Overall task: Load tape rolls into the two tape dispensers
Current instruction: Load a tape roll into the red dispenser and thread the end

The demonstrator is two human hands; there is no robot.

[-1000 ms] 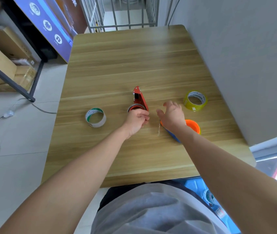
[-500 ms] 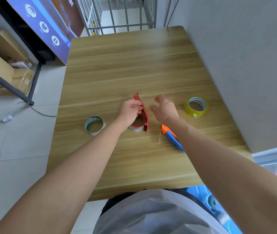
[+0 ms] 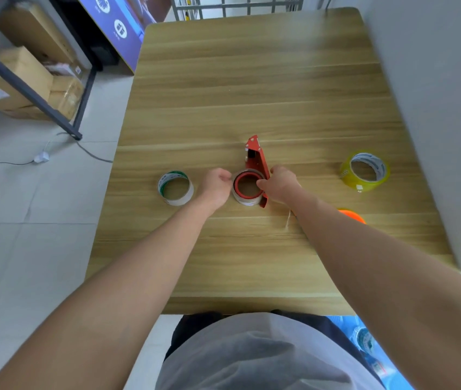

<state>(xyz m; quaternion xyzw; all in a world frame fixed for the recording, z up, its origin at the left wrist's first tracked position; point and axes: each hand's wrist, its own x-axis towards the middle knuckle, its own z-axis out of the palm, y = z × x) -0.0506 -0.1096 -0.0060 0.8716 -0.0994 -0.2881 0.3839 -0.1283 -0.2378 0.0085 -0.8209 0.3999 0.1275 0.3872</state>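
Note:
A red tape dispenser [image 3: 257, 157] lies on the wooden table [image 3: 252, 80] with a clear tape roll [image 3: 247, 199] seated on its red hub. My left hand [image 3: 216, 187] pinches the roll's left edge. My right hand [image 3: 280, 184] grips the dispenser's right side, thumb at the hub rim. A white roll with green print [image 3: 175, 188] lies to the left. A yellow roll [image 3: 364, 171] lies at the right. An orange part of the second dispenser [image 3: 351, 215] shows behind my right forearm; the rest of it is hidden.
A grey wall [image 3: 434, 108] runs along the table's right edge. Cardboard boxes [image 3: 24, 71] sit on a metal rack at the left over a tiled floor. A metal railing [image 3: 237, 7] stands beyond the table's far end. A short string scrap [image 3: 288, 220] lies by my right wrist.
My right hand moved left from beside the orange dispenser onto the red dispenser. My left hand shifted from the dispenser's top to the roll's left edge.

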